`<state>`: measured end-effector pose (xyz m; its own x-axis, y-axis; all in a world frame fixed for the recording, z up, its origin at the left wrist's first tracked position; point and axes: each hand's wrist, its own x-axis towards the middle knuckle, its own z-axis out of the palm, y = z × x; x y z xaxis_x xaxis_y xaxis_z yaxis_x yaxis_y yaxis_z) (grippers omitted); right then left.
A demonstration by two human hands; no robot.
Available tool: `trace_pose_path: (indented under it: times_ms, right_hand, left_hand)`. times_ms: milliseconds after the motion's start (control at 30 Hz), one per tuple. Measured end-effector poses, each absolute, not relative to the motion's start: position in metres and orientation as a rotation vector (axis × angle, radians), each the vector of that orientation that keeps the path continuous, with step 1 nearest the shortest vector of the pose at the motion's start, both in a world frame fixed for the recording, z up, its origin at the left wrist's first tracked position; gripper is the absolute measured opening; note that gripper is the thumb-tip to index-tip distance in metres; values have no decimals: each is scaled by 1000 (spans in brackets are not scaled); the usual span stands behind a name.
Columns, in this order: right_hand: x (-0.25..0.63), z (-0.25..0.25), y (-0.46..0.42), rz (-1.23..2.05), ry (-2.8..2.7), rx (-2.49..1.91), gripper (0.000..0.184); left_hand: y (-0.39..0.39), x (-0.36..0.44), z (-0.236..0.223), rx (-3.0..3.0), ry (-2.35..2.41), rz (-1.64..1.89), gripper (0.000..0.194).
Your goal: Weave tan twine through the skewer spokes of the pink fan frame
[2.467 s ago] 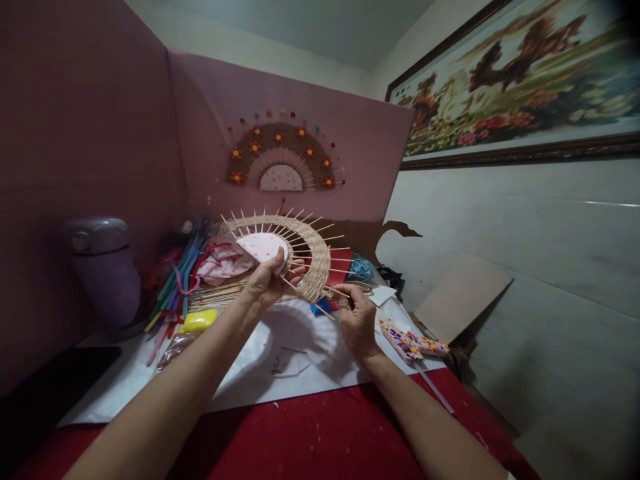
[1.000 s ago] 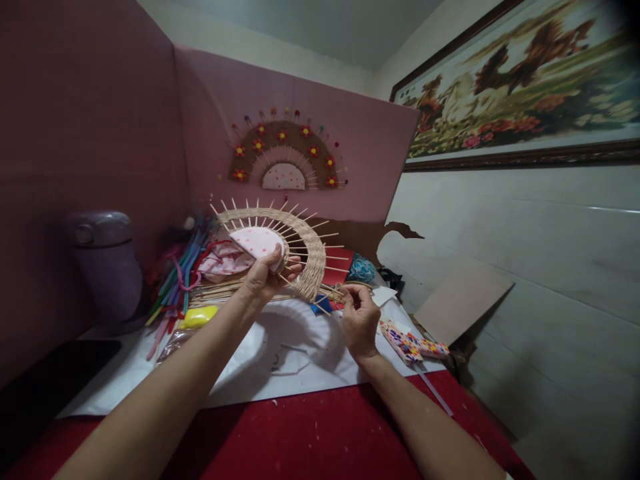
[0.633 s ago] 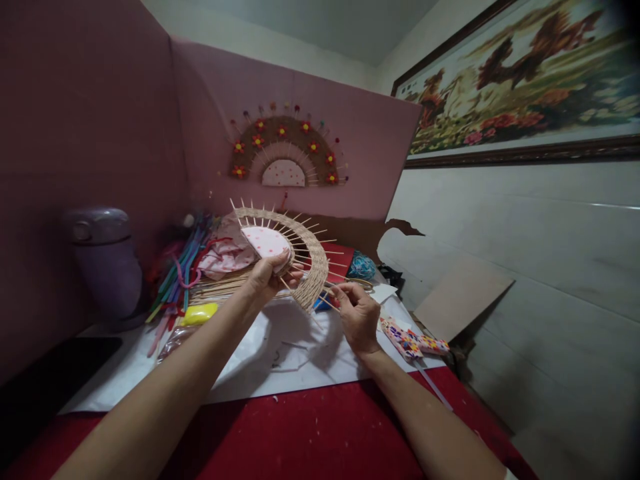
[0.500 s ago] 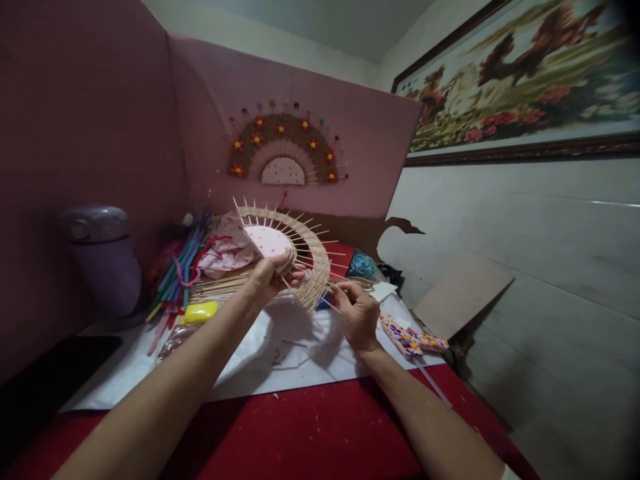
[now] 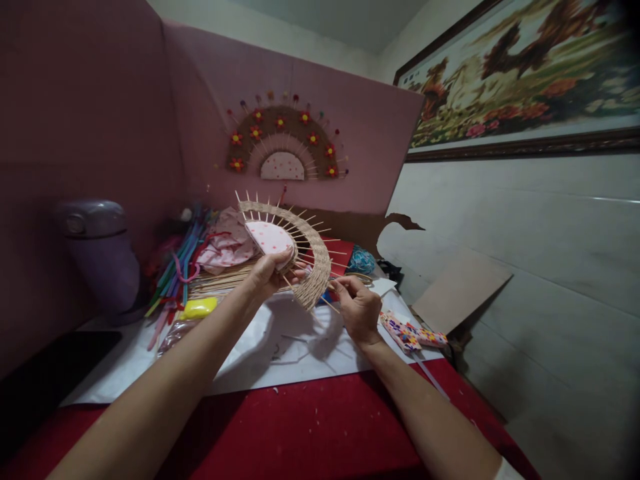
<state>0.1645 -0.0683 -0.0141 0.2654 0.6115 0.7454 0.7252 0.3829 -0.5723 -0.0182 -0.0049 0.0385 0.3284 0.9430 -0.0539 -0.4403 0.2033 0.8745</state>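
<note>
Gripping a woven fan (image 5: 321, 257) by its spotted half-round (image 5: 267, 237), the left hand (image 5: 273, 272) keeps its thumb on top, its other fingers partly hidden beneath. The fan is held above the table (image 5: 300, 427), between both hands. At its lower end the right hand (image 5: 357, 310) has thumb and forefinger pinched together on it; whether on stick or strand is too small to tell. Just beyond the right hand, a red sheet (image 5: 336, 257) is partly covered by the fan. Well left of the left hand, a purple bottle (image 5: 103, 260) looks blurred. Below both hands, white paper (image 5: 240, 373) covers part of the red tabletop. Beyond them stands a pink panel (image 5: 370, 133); up to the right, a framed picture (image 5: 505, 80) is cut off.
</note>
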Motion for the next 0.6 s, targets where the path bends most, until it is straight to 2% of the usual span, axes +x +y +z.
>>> trace_pose_path:
  times_ms: [367,600]
  right_hand:
    - [168,-6,-69,-232,-1492,-1230,21]
    - [171,-4,-67,-224,-1445,-1234,18]
  left_hand:
    - [-8,-20,43,942,706,1099,18]
    - [-10,-25,48,857,658,1070,22]
